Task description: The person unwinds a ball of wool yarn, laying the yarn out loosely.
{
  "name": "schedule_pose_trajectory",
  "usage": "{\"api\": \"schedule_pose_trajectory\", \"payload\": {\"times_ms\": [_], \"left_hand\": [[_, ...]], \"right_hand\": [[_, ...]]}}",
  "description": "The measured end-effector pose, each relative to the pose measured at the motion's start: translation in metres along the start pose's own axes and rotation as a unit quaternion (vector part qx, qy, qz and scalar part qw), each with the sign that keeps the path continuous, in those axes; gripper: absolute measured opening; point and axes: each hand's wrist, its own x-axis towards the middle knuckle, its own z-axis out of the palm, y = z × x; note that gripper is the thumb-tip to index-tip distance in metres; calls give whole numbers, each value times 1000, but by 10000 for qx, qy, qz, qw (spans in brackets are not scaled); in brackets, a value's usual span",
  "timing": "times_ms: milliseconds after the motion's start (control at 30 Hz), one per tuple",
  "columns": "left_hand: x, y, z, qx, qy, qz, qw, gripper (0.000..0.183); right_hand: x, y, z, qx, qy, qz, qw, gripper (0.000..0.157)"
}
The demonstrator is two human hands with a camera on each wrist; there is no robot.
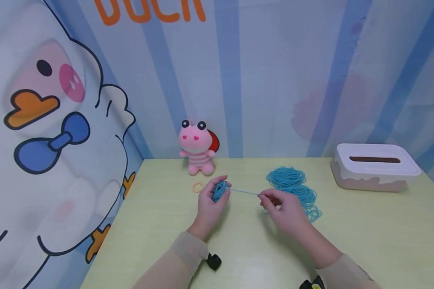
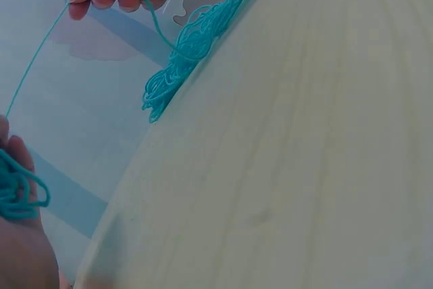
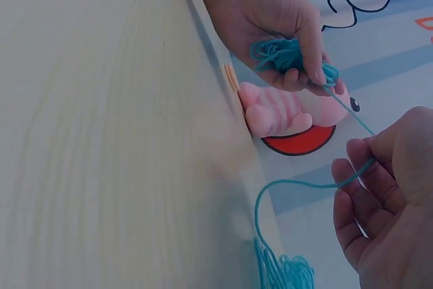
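Note:
A small looped bundle of blue yarn (image 1: 220, 192) sits in my left hand (image 1: 210, 204), the thumb and fingers curled round it. From it a single strand (image 1: 244, 192) runs taut to my right hand (image 1: 287, 208), which pinches it between thumb and forefinger. In the right wrist view the strand trails on past the right fingers (image 3: 355, 218) in a slack curve down to a larger loose pile of the same yarn (image 3: 291, 272). That pile (image 1: 293, 186) lies on the table just behind the right hand, which partly hides it in the head view.
A pink striped plush toy (image 1: 197, 150) stands at the table's back edge, behind the left hand. A pale orange ring (image 1: 197, 187) lies in front of it. At the back right of the table (image 1: 159, 224) is a white-lidded tissue box (image 1: 376, 168). A printed curtain hangs behind.

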Motion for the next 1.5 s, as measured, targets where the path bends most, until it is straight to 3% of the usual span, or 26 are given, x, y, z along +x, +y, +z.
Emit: {"api": "schedule_pose_trajectory", "payload": {"times_ms": [167, 333, 500, 700, 867, 1200, 1333, 1500], "left_hand": [[1, -2, 0, -534, -85, -209, 9983, 35], [2, -5, 0, -771, -66, -248, 9967, 37], [4, -6, 0, -560, 113, -309, 9979, 35], [4, -7, -2, 54, 372, -115, 9992, 29], [3, -7, -2, -100, 409, -117, 9990, 23], [3, -4, 0, -383, 816, -163, 9958, 26], [3, -4, 0, -278, 894, -189, 9954, 24], [3, -5, 0, -243, 721, -169, 9970, 22]], "right_hand": [[-4, 7, -15, -50, 102, 9, 9999, 17], [-4, 6, -32, -56, 484, -196, 9986, 14], [-8, 8, -45, -57, 749, -425, 9963, 13], [-15, 21, -58, -145, 837, -338, 9958, 15], [-20, 33, -71, -108, 828, -97, 9965, 16], [-33, 50, -105, -621, 197, 549, 9964, 25], [-35, 58, -117, -1134, -109, 927, 9892, 31], [-31, 67, -119, -1825, -573, 1317, 9727, 32]]}}
